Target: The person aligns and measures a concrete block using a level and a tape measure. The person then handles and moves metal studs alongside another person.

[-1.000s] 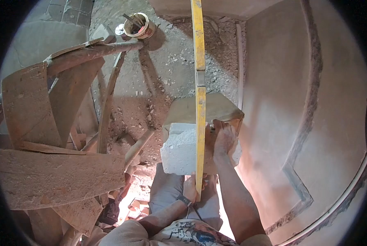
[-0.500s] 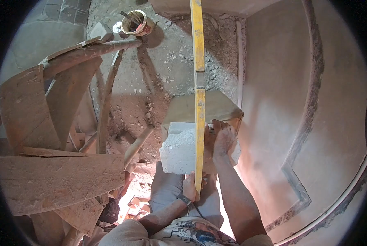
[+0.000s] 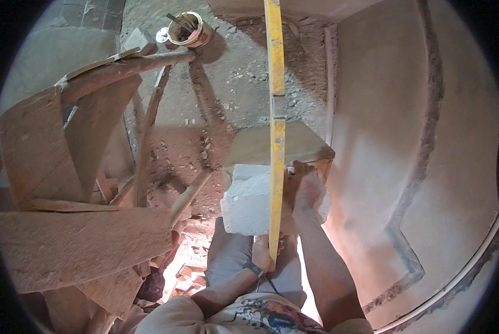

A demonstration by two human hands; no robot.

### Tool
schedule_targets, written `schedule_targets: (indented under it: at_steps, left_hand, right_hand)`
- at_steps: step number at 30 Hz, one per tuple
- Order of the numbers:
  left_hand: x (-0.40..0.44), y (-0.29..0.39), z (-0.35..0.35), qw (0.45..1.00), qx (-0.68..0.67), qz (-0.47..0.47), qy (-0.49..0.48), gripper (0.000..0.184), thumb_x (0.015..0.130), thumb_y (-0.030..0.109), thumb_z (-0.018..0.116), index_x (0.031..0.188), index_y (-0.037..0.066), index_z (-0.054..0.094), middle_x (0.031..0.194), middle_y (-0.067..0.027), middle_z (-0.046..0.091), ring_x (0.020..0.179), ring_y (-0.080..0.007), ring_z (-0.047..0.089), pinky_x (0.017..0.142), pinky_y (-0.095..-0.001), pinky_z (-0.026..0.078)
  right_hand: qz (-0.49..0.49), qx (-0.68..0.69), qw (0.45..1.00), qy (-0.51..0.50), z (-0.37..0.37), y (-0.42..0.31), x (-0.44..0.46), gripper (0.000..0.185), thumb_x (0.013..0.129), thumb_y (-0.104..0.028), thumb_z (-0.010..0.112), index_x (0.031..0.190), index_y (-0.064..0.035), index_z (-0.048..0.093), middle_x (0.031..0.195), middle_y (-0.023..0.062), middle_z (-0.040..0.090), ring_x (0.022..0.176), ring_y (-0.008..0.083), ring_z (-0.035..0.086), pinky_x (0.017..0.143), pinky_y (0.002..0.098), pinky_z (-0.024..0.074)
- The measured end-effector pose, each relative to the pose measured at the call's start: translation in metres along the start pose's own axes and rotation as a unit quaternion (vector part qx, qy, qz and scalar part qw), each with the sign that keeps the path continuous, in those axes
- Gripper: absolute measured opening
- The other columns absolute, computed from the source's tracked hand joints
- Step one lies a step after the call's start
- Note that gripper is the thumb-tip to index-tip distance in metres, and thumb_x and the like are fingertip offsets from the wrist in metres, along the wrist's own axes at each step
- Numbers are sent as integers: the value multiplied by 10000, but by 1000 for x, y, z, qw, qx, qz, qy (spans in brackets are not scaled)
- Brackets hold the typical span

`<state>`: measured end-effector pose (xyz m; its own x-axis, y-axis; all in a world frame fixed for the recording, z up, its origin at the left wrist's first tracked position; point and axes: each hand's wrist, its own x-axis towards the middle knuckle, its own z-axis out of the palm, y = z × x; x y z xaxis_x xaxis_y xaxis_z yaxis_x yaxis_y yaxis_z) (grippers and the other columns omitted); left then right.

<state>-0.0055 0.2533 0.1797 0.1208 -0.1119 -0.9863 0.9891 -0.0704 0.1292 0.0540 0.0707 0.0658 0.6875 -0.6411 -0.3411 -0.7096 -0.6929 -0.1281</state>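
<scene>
A long yellow spirit level [image 3: 277,139] stretches away from me, lying across a white block [image 3: 246,203] with a rough, chipped face. My left hand [image 3: 262,253], with a dark band at its wrist, is closed around the level's near end. Just right of the level, my right hand [image 3: 311,186] rests by the block's right part, slightly blurred. Its fingers are curled, and whatever they hold is hidden. Beneath and behind the block is a box-like support with a greenish-brown top [image 3: 260,143].
To the left stands a rough wooden trestle with dusty boards [image 3: 82,239] and round poles [image 3: 127,69]. A bucket with tools [image 3: 190,30] sits on the rubble-strewn floor [image 3: 221,78]. On the right rises a plastered wall [image 3: 372,139] with a chased groove [image 3: 429,111].
The whole view has shifted slightly to the right. Relative to the block, the level has tilted a little, its far end swinging right. My right hand has blurred with a small movement.
</scene>
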Motion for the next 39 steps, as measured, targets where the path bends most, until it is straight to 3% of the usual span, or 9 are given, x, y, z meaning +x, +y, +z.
schedule_targets:
  at_steps: [3, 8, 11, 23, 29, 32, 39]
  left_hand:
    - [2, -3, -3, 1000, 0, 8, -12, 605, 1035, 459, 329, 1089, -47, 656, 720, -92, 649, 573, -141, 565, 539, -260, 455]
    - [3, -3, -2, 1000, -6, -4, -5, 616, 1034, 467, 313, 1078, -44, 654, 710, -94, 643, 569, -148, 564, 544, -262, 453]
    - [6, -7, -8, 999, -8, 7, -36, 533, 1039, 432, 341, 1071, -12, 633, 957, -111, 704, 635, -145, 641, 513, -258, 502]
    - [1, -1, -4, 995, 71, 62, -36, 582, 1037, 463, 331, 1053, -14, 665, 899, -89, 701, 623, -128, 635, 518, -248, 493]
    - [-1, 4, -4, 999, 35, 16, -38, 602, 1037, 475, 317, 1046, -9, 675, 812, -68, 678, 607, -121, 621, 519, -241, 491]
    - [-4, 9, 1, 998, 58, 15, -22, 641, 1037, 485, 284, 1096, -21, 674, 684, -61, 617, 569, -130, 543, 552, -256, 445]
    - [2, -1, -2, 1000, 7, 2, -23, 659, 1038, 490, 293, 1098, -59, 654, 661, -65, 594, 558, -136, 522, 545, -265, 432]
  right_hand:
    - [-47, 27, 998, -23, -61, -31, 13, 255, 836, -167, 565, 1074, -213, 644, 1010, 14, 661, 970, 219, 597, 822, 365, 486]
    - [-53, 15, 998, -13, -57, -26, 11, 252, 844, -150, 551, 1074, -205, 640, 1020, 18, 662, 952, 225, 598, 809, 364, 490]
    - [-62, 15, 998, -6, -51, -24, 11, 266, 842, -155, 552, 1085, -211, 645, 1017, 21, 662, 932, 231, 598, 797, 365, 491]
    - [-56, 10, 998, 15, -56, -27, 11, 269, 832, -141, 568, 1069, -213, 670, 977, 22, 671, 898, 223, 602, 771, 351, 493]
    - [-45, 8, 999, 3, -63, -31, 11, 264, 835, -138, 565, 1070, -209, 663, 982, 13, 673, 902, 215, 606, 786, 341, 492]
    - [-53, 20, 998, 15, -53, -26, 11, 257, 838, -145, 563, 1069, -203, 661, 990, 14, 672, 913, 218, 605, 810, 341, 485]
    - [-45, 38, 998, 0, -55, -28, 11, 250, 834, -175, 573, 1068, -196, 658, 1008, 30, 667, 936, 242, 603, 827, 349, 477]
